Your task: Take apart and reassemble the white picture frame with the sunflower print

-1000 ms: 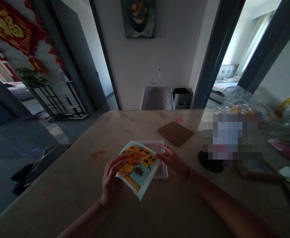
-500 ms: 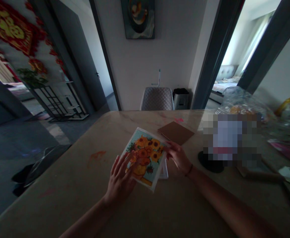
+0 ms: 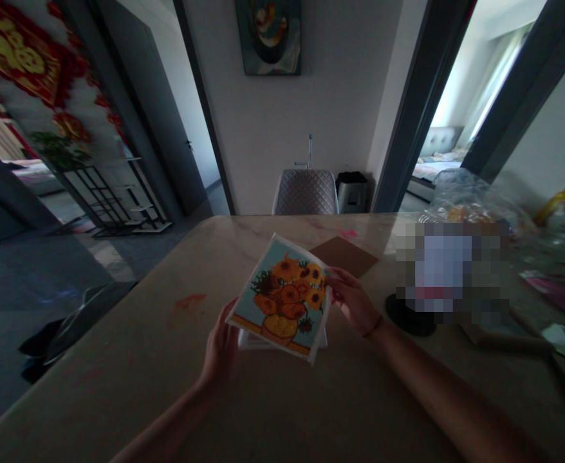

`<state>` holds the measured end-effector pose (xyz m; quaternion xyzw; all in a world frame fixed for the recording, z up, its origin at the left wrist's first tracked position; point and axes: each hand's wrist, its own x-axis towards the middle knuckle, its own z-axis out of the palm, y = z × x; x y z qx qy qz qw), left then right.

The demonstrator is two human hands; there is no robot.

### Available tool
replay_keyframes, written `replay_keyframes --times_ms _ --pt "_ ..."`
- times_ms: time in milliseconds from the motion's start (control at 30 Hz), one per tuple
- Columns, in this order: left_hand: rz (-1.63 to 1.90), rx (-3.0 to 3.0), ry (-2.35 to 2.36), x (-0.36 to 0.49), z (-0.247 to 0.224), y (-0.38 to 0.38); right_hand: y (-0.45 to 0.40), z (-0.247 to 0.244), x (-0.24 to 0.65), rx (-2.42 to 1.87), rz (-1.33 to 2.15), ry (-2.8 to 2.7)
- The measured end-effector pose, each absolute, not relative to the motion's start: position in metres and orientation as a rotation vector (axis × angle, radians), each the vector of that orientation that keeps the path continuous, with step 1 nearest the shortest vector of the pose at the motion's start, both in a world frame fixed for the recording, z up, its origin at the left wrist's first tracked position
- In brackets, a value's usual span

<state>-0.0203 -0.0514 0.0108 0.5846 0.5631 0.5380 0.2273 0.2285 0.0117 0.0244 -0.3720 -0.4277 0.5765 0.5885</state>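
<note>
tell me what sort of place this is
Most likely someone's home, perhaps a dining area: a chair stands at the far side of the table, a painting hangs on the wall, and a bed shows through the doorway on the right.

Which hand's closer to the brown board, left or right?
Right. The right hand grips the sunflower picture's right edge, just on the near side of the brown board; the left hand is farther off, at the picture's lower-left corner.
</note>
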Motion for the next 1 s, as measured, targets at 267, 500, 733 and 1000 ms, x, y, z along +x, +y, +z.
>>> replay_keyframes --times_ms 267,500,733,1000 --pt "1.461 1.373 1.535 -0.019 0.019 -0.052 0.022 0.01 0.23 -0.993 1.152 -1.069" --pt "1.242 1.874 1.712 -0.011 0.023 -0.055 0.016 0.017 0.225 -0.894 1.315 -1.002" --pt "1.216 1.801 1.816 -0.007 0.029 -0.056 0.009 0.028 0.22 -0.873 1.43 -0.971" --pt "1.346 1.598 1.759 -0.009 0.03 -0.052 0.014 0.022 0.219 -0.886 1.421 -0.819"
